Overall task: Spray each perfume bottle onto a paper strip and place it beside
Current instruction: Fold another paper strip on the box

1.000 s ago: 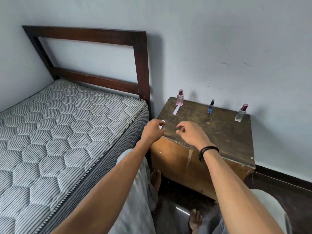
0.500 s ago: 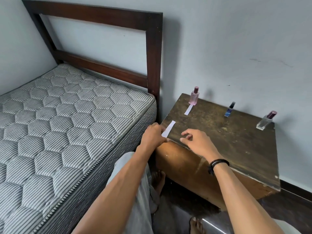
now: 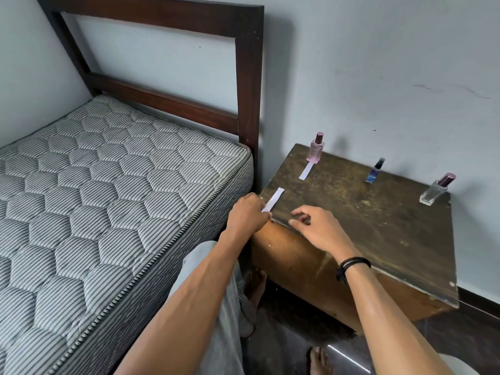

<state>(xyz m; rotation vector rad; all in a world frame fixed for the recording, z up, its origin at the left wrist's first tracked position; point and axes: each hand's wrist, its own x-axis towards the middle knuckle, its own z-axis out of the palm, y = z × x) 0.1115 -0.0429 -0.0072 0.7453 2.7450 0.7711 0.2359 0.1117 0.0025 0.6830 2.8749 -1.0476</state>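
Three perfume bottles stand along the back of a worn wooden bedside table point(image 3: 378, 226): a pink bottle point(image 3: 315, 148) at the left, a small blue bottle point(image 3: 375, 171) in the middle, a clear bottle with a dark red cap point(image 3: 436, 190) at the right. One white paper strip point(image 3: 306, 170) lies in front of the pink bottle. My left hand point(image 3: 247, 213) pinches the near end of a second white paper strip point(image 3: 273, 198) at the table's front left corner. My right hand point(image 3: 318, 226) hovers over the front edge, fingers spread, holding nothing.
A bed with a grey striped mattress point(image 3: 108, 198) and a dark wooden headboard point(image 3: 243, 77) stands close to the left of the table. The wall point(image 3: 378, 77) runs right behind the bottles. My bare feet point(image 3: 255, 285) are on the dark floor below.
The view has moved closer and lower over the table. The strip in my left hand, barely showing a second ago, now lies out across the table corner. My right hand has shifted slightly.
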